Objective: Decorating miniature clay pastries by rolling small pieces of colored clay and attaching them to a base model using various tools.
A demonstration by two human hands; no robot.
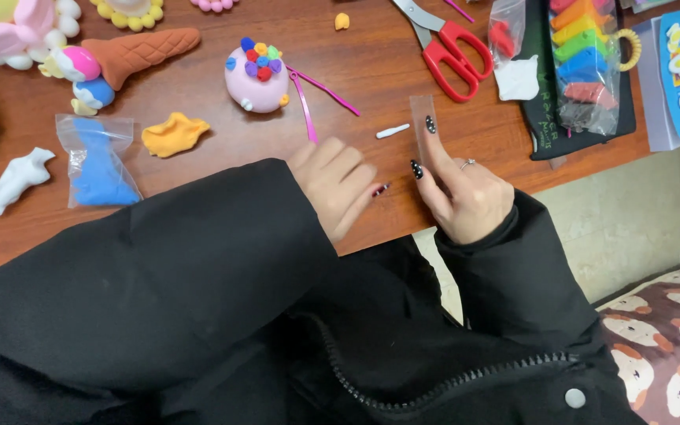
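Right hand is pinching a small clear plastic strip upright, center-right of frame. Left hand is curling loosely beside it, w/ something tiny at its fingertips, can't tell what. Pink clay cupcake w/ colored balls, upper center, is looking nearly finished; white clay bit is lying unused.

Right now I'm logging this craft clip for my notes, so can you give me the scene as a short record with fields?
Setting: brown wooden table, seen from above
Left hand: left hand curled loosely, resting on the table, holding nothing that I can see
Right hand: right hand pinching a small clear plastic strip
Near the hands: small white clay piece, pink plastic tool
Clay pieces: pink ball with coloured dots, yellow lump, blue clay in a bag
Tools: red scissors
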